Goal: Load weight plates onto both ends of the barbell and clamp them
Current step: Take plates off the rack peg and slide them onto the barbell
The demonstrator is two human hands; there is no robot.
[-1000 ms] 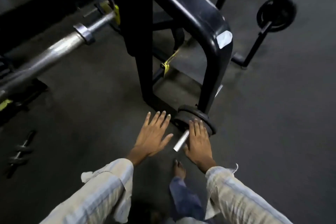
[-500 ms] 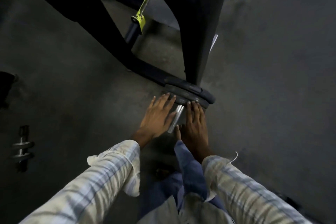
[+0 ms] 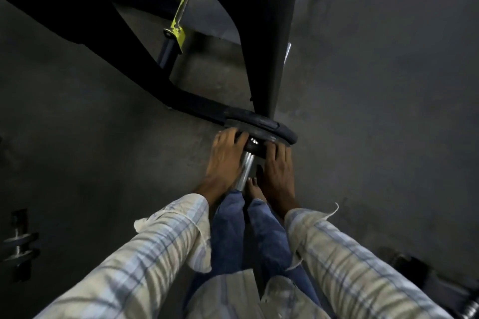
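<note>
Black weight plates (image 3: 261, 124) sit stacked on a chrome storage peg (image 3: 246, 168) at the foot of a black rack. I am bent low over them. My left hand (image 3: 225, 158) grips the left side of the nearest plate, fingers curled over its rim. On the right side my right hand (image 3: 278, 171) holds the same plate, fingertips hooked on its edge. The peg runs between my two hands toward me. The barbell is out of view.
The black rack frame (image 3: 269, 46) rises right behind the plates, with a yellow-tagged pin (image 3: 176, 31) to its left. A small dumbbell (image 3: 18, 243) lies on the dark floor at far left. A metal object (image 3: 466, 305) sits at the bottom right corner. My bare foot (image 3: 255, 189) stands under the peg.
I have bent lower and closer. Both hands moved forward along the peg, from spread and flat beside it to gripping the nearest plate's sides.
</note>
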